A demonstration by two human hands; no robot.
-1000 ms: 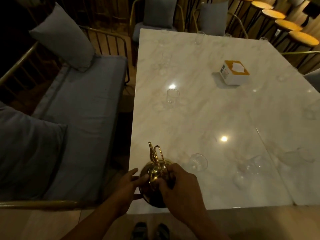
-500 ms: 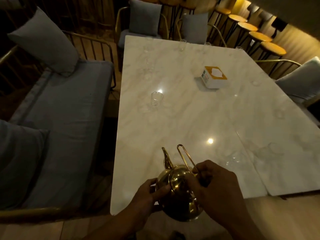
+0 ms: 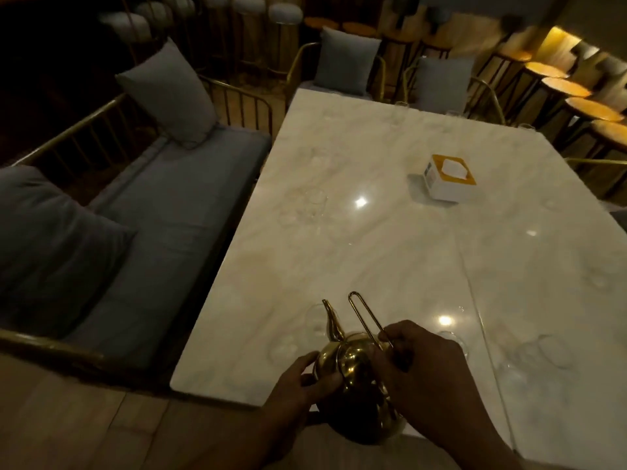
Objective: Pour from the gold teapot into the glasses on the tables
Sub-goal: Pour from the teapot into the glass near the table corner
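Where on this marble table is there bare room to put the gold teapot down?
Bare marble lies mid-table, between the tissue box and the teapot held in both hands, left and right. The near edge is crowded: clear glasses stand by the spout and beside the right hand.

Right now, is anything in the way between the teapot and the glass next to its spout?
Nothing visible. The teapot is in both hands, left and right, and its spout already points at the nearest glass. Only bare table lies around it.
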